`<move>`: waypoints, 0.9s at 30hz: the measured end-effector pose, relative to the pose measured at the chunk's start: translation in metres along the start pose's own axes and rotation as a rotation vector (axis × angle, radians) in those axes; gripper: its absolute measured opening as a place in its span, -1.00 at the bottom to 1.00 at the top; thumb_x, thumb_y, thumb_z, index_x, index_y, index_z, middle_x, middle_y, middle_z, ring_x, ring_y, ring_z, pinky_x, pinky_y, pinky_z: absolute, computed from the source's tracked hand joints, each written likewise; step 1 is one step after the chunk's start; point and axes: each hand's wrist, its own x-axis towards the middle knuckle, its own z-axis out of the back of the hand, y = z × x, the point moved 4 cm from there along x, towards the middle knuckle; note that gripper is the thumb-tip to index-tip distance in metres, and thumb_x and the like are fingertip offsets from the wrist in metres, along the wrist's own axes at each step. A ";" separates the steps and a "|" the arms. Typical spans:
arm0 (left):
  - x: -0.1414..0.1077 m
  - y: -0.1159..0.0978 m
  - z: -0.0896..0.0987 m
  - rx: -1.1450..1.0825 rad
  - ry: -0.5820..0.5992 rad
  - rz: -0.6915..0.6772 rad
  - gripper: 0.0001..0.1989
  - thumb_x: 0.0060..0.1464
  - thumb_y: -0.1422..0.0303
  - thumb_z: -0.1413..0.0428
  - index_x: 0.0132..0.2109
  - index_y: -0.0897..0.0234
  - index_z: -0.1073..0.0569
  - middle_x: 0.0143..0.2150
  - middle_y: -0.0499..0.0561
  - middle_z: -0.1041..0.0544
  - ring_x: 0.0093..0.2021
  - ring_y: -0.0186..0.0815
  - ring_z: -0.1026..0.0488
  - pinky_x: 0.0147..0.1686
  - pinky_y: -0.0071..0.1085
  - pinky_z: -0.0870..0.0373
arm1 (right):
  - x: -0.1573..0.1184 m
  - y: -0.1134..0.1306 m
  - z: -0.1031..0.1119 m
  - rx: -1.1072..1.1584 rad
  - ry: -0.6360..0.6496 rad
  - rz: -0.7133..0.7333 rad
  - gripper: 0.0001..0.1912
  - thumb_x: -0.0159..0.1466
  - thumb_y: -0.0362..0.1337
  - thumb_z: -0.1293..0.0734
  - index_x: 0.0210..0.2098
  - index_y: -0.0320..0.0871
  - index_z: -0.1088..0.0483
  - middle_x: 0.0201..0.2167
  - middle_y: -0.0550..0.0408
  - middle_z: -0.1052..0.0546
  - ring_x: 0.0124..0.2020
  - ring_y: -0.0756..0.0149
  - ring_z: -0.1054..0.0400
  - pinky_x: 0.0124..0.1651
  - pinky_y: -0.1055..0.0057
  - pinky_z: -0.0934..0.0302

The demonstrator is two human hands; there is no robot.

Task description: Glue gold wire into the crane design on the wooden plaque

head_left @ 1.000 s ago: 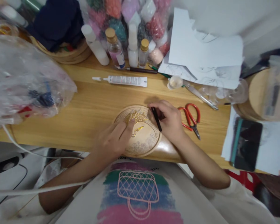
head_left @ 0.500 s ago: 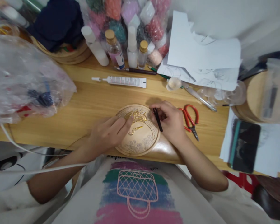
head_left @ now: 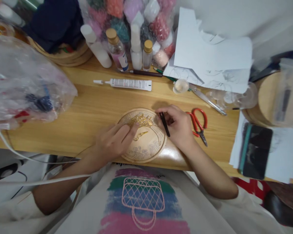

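Note:
A round pale wooden disc lies near the table's front edge, printed with wave and feather lines. Shiny gold wire forms part of the design near its top, and a smaller gold curl sits below. My left hand rests over the disc's left side, fingers closed together with their tips at the gold work; whatever they pinch is hidden. A thin strand trails from under that wrist. On the right rim, my right hand is closed around slim black tweezers.
Red-handled cutters lie right of my right hand. Behind the disc are a white glue tube, bottles and paper sheets. A plastic bag stands left; a phone lies right.
The view has shifted slightly, so the table things sit a little further left and higher. Both hands keep nearly the same place and grip on the disc and tweezers.

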 end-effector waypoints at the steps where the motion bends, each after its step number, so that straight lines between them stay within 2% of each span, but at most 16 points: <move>1: 0.000 0.000 0.000 0.003 -0.003 0.000 -0.83 0.31 0.48 -0.09 0.02 0.36 -0.45 -0.54 -0.17 -0.33 -0.52 -0.39 -0.35 -0.50 -0.41 -0.25 | 0.000 0.000 0.000 0.001 0.000 0.001 -0.82 0.15 -0.45 -0.35 -0.27 -0.14 -0.53 -0.46 0.17 -0.48 -0.56 0.47 -0.25 -0.52 0.49 -0.15; 9: 0.001 -0.002 0.001 -0.007 -0.024 0.013 -0.84 0.26 0.50 -0.15 -0.01 0.40 -0.46 -0.54 -0.15 -0.34 -0.52 -0.37 -0.34 -0.51 -0.40 -0.20 | 0.001 0.000 0.000 -0.022 0.019 -0.001 -0.83 0.16 -0.42 -0.36 -0.25 -0.14 -0.53 -0.45 0.16 -0.50 -0.55 0.46 -0.24 -0.51 0.47 -0.15; 16: 0.002 -0.003 0.001 0.009 -0.037 0.040 -0.85 0.27 0.48 -0.14 -0.02 0.38 -0.47 -0.54 -0.15 -0.36 -0.51 -0.36 -0.34 -0.50 -0.40 -0.19 | 0.002 0.003 -0.001 -0.043 -0.010 0.031 -0.94 0.26 -0.30 -0.39 -0.28 -0.13 -0.50 -0.44 0.14 -0.52 -0.53 0.44 -0.26 -0.46 0.44 -0.18; 23: 0.005 -0.002 0.004 0.019 -0.034 0.045 -0.91 0.29 0.50 -0.11 -0.07 0.32 -0.46 -0.56 -0.16 -0.37 -0.54 -0.39 -0.35 -0.53 -0.42 -0.19 | 0.005 0.000 -0.005 -0.063 -0.056 -0.023 -0.77 0.26 -0.09 -0.43 -0.32 -0.14 -0.52 -0.46 0.14 -0.52 -0.56 0.44 -0.25 -0.47 0.44 -0.19; 27: 0.006 -0.002 0.004 0.027 -0.054 0.048 -0.89 0.31 0.48 -0.09 -0.05 0.33 -0.45 -0.57 -0.17 -0.36 -0.57 -0.40 -0.35 -0.56 -0.43 -0.19 | 0.007 0.000 -0.008 -0.057 -0.079 -0.046 -0.72 0.24 -0.05 -0.44 -0.34 -0.16 -0.52 -0.47 0.13 -0.52 -0.55 0.44 -0.27 -0.45 0.44 -0.21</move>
